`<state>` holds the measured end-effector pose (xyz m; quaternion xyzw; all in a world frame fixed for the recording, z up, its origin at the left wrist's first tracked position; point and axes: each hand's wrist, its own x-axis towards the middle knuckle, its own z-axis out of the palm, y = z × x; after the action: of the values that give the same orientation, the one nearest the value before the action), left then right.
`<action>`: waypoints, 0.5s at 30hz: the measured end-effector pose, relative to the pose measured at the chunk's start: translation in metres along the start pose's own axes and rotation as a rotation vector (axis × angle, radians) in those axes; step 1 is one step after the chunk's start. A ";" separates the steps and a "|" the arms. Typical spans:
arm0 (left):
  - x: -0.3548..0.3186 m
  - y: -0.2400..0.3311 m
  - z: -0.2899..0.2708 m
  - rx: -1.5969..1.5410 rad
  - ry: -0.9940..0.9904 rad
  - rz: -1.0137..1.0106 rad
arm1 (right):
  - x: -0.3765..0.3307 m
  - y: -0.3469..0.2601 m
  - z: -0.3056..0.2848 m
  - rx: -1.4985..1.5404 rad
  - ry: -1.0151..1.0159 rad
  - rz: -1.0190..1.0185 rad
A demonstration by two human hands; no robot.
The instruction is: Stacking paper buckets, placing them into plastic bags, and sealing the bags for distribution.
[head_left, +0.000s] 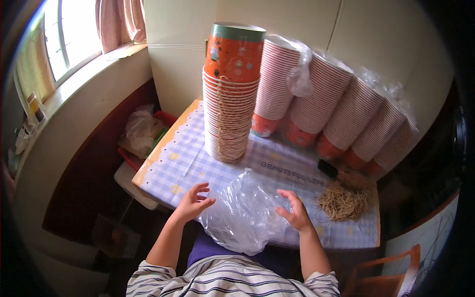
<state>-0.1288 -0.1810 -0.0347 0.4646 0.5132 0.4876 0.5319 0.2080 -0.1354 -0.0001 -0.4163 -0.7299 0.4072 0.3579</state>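
- Clear bag (pixel 242 213) is draped over the table's (pixel 180 166) near edge, apparently for easy reach.
- Left hand (pixel 190 205) and right hand (pixel 298 217) are held open beside it.

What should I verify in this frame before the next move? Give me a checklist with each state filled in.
1. Hands free: ok. The left hand and right hand are open, gripping nothing.
2. Crumpled, clear plastic bag spread flat: not ok. It is bunched up and overhangs the table's near edge.
3. Bag's mouth located: cannot tell among the folds.
4. Tall stack of orange, green-banded paper cups with pale rims standing: ok, on the blue-and-white checked tablecloth.
5. Loose tan string pile clear of the bag: ok, apart, to its right.
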 end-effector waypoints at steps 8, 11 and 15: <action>-0.021 -0.001 0.025 0.241 -0.061 -0.042 | 0.006 0.034 0.011 -0.375 -0.249 0.409; -0.020 0.002 0.020 0.118 -0.113 -0.095 | 0.007 0.028 0.012 -0.375 -0.468 0.396; 0.001 0.015 -0.008 -0.150 -0.189 -0.099 | 0.007 -0.014 0.012 -0.271 -0.245 -0.072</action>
<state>-0.1369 -0.1785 -0.0206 0.4416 0.4453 0.4520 0.6343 0.1907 -0.1375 0.0086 -0.3816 -0.8308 0.3394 0.2214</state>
